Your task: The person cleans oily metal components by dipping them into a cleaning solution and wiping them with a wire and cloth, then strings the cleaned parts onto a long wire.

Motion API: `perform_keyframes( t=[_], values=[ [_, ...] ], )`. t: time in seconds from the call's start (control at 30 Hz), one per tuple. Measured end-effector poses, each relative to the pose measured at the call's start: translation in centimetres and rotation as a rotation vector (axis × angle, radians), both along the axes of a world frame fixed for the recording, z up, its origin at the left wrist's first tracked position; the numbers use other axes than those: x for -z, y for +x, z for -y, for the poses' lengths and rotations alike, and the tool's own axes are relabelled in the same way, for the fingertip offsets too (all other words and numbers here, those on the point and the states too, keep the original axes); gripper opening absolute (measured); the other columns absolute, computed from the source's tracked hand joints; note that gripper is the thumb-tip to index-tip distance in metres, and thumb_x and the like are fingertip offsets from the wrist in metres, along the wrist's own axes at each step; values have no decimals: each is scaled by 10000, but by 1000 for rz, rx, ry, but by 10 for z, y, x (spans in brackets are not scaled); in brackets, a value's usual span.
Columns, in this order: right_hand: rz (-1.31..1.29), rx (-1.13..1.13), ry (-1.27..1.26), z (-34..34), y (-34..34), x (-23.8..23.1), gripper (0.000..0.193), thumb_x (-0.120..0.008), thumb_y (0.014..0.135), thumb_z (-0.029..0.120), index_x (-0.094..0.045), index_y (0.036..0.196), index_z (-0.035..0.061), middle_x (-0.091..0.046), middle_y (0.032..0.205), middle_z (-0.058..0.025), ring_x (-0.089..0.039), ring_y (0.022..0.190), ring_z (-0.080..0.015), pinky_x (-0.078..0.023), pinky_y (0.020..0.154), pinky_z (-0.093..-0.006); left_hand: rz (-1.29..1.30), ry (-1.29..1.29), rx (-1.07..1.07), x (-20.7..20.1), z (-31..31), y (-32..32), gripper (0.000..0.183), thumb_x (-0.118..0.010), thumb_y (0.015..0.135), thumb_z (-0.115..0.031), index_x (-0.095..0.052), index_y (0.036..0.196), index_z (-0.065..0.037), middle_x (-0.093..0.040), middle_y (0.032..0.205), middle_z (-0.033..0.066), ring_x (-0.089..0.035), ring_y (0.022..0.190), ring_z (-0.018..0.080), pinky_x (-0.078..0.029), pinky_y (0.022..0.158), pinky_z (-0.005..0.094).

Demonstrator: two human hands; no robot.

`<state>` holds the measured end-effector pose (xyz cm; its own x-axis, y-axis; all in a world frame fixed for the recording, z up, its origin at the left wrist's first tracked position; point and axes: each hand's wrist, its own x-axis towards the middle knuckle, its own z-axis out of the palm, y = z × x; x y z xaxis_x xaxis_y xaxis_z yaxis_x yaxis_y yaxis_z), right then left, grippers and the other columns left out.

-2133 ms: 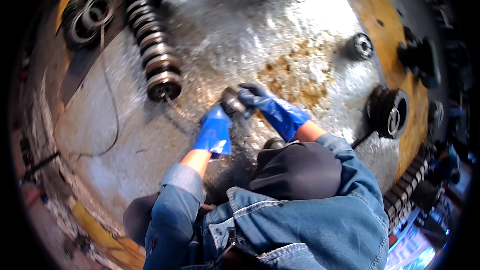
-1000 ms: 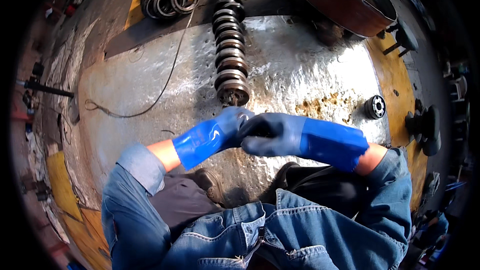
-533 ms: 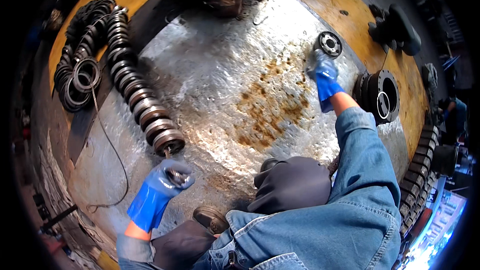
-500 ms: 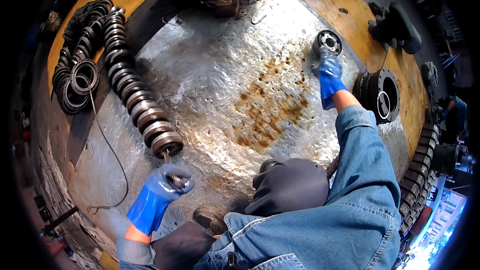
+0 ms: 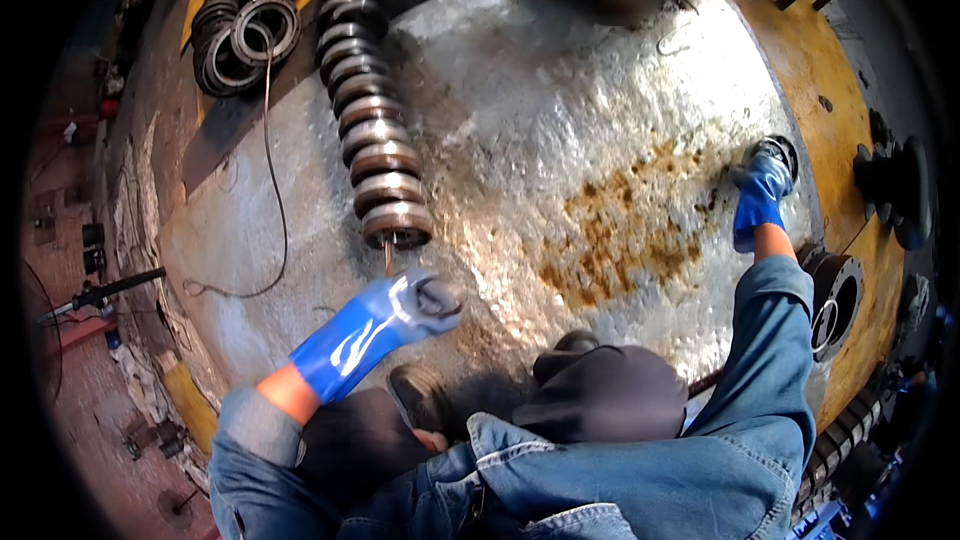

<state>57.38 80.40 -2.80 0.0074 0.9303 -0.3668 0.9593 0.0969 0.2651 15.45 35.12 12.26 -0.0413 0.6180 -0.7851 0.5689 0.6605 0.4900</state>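
Note:
My left hand (image 5: 415, 305), in a blue rubber glove, is closed around a small dark, curved metal piece that I cannot make out. It is just below the near end of a long row of metal rings (image 5: 380, 155), strung together like a thick rope. A thin rod or cable (image 5: 388, 258) comes out of that end toward the glove. Far to the right, my right hand (image 5: 765, 180), gloved alike, grips a round dark metal part (image 5: 785, 148) lying near the plate's edge. Glove and fingers cover most of that part.
More strung rings (image 5: 265, 30) lie at the far left, with a thin cable (image 5: 275, 180) curving from them. A black flanged cylinder (image 5: 838, 300) stands beside my right forearm. The pitted metal plate (image 5: 470, 150) has brown stains. A dark stool (image 5: 905, 190) is at the right.
The view has turned, so the scene sits further right and the ring row higher. My left hand has swung away from the row's end. My right hand now covers more of the round part.

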Motion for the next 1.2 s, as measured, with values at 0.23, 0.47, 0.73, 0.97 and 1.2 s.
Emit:
perform_keyframes(
  t=[0.23,0.47,0.73,0.97,1.2],
  values=[
    [-982,255,-521,134,-76,-7,603,-825,768,298,-625,1261,15,-725,1105,-135,-711,933,-215,-586,842,-335,-160,-273,116,65,-67,66,295,-723,849,-270,-713,1039,-45,-724,1027,212,-712,965,315,-565,833,408],
    [-795,102,-873,262,-201,-34,699,-776,765,345,-571,1301,-54,-724,1012,-164,-712,895,-228,-568,801,-320,-257,-216,728,163,-56,77,311,-599,951,-270,-693,1183,-86,-712,1169,158,-692,1087,315,-567,866,405],
    [-1390,223,-731,297,-191,-3,461,-691,947,302,-630,1269,-23,-736,1047,-148,-686,950,-183,-548,856,-309,-381,-246,306,211,-21,73,361,-605,931,-335,-698,1245,-184,-708,1247,38,-689,1126,237,-582,847,465],
    [-1339,-96,-380,320,-177,91,497,-734,899,266,-611,1279,-30,-733,1044,-202,-718,965,-244,-566,856,-341,-320,-104,230,218,-40,79,378,-632,926,-303,-672,1282,-184,-680,1295,70,-671,1162,241,-565,895,434],
    [-1441,162,-886,319,-176,79,283,-685,976,161,-637,1212,10,-717,1018,-54,-671,900,-122,-557,771,-275,-358,-299,513,222,-48,79,379,-629,950,-244,-630,1315,-141,-683,1259,110,-667,1166,255,-554,929,409]
  ],
)
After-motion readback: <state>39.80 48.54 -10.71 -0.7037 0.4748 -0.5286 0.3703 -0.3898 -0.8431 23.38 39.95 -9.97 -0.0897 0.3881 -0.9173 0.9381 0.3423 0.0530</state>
